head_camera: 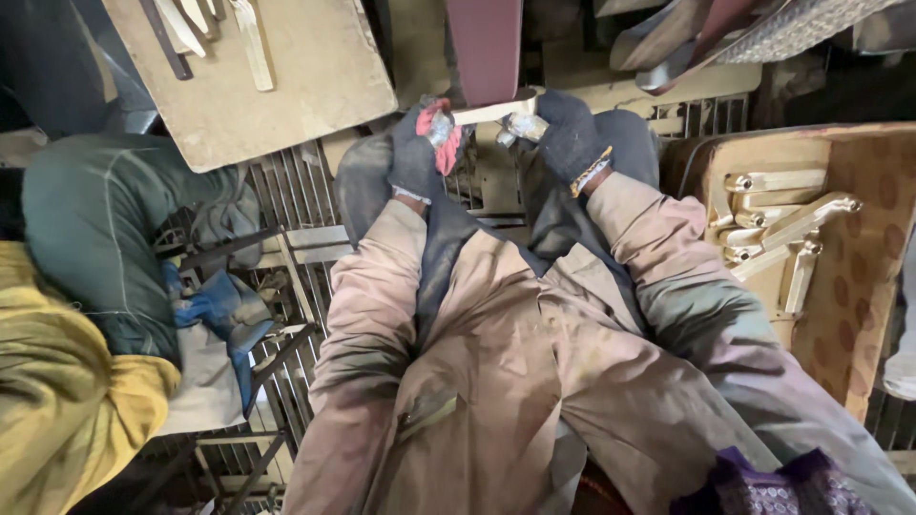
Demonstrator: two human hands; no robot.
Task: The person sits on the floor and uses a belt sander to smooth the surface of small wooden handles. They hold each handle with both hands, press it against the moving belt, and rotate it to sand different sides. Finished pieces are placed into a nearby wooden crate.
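Both your dark-gloved left hand (417, 153) and right hand (565, 133) grip the pale metal handle casting (494, 112) against the maroon sanding belt (485, 48); a loose grip risks the belt snatching it or your fingertips.

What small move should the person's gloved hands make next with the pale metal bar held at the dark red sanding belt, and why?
Probably slide the pale metal bar a little sideways along the dark red sanding belt. The left hand, with a red cloth, and the right hand grip its two ends, and only the bar's middle meets the belt.
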